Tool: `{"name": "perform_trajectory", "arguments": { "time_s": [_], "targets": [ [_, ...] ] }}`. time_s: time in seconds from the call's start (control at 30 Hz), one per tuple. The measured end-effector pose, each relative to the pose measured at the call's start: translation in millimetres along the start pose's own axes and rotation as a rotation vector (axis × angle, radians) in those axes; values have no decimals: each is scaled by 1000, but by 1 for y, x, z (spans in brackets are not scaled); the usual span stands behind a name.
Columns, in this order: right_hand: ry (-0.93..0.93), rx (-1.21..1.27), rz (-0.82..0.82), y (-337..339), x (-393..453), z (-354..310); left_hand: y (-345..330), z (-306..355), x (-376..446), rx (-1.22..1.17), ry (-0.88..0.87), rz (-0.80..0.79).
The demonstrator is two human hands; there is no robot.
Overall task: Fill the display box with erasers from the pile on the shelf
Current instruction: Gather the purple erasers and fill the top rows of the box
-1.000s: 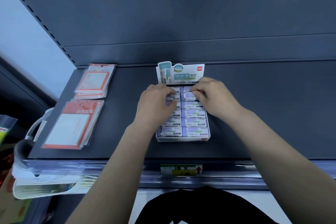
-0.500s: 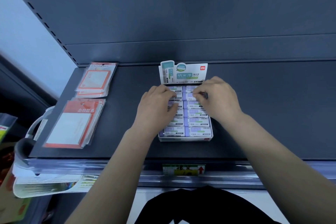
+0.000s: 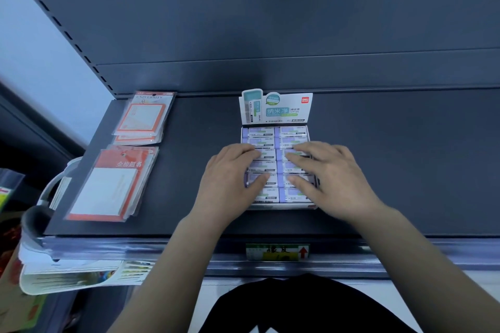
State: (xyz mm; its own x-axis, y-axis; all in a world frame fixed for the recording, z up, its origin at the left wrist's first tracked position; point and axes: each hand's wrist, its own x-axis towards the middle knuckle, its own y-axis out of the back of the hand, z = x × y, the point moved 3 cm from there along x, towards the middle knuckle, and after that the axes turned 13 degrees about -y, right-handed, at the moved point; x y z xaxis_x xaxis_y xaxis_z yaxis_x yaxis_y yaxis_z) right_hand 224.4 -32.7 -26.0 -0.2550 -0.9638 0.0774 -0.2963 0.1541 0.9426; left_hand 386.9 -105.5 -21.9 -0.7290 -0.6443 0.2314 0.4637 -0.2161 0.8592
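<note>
Erasers (image 3: 276, 134) in purple-and-white sleeves fill the display box (image 3: 281, 206), laid flat in two columns that run from its front lip back to the upright header card (image 3: 276, 108), which stands at the rear edge with green and teal printing and a small red logo at its top right corner. The box sits near the middle of the dark shelf (image 3: 405, 159), closer to the front edge than to the back panel. Both hands lie palm-down on top of the rows, fingers spread and flat: the left hand (image 3: 230, 184) covers the left column from about the third eraser forward, the right hand (image 3: 330, 178) covers the right column over the same stretch, and the two back rows on each side stay uncovered. Neither grip is clenched around anything; the fingers are released and press or rest on the sleeves, touching them from above. No loose erasers show on the shelf around the box. Well to the left lie two stacks of orange-bordered packets (image 3: 113, 184), one nearer the front and one (image 3: 143, 116) behind it against the shelf's left end. On the front rail below the box hangs a green price label (image 3: 277, 251) with a red arrow.
</note>
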Motion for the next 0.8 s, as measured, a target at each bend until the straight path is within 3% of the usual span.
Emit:
{"name": "perform_trajectory", "arguments": {
  "time_s": [0.3,0.47,0.6,0.8],
  "targets": [
    [-16,64,-12,2,8,2,-2,-1,3,-26,20,36],
    [-66,84,135,13,24,1,5,-4,22,23,9,78],
    [-65,-17,66,7,34,-2,-2,-5,34,126,-2,-44],
    [-71,3,46,2,35,-2,-6,-5,32,125,2,-9]
  ]
}}
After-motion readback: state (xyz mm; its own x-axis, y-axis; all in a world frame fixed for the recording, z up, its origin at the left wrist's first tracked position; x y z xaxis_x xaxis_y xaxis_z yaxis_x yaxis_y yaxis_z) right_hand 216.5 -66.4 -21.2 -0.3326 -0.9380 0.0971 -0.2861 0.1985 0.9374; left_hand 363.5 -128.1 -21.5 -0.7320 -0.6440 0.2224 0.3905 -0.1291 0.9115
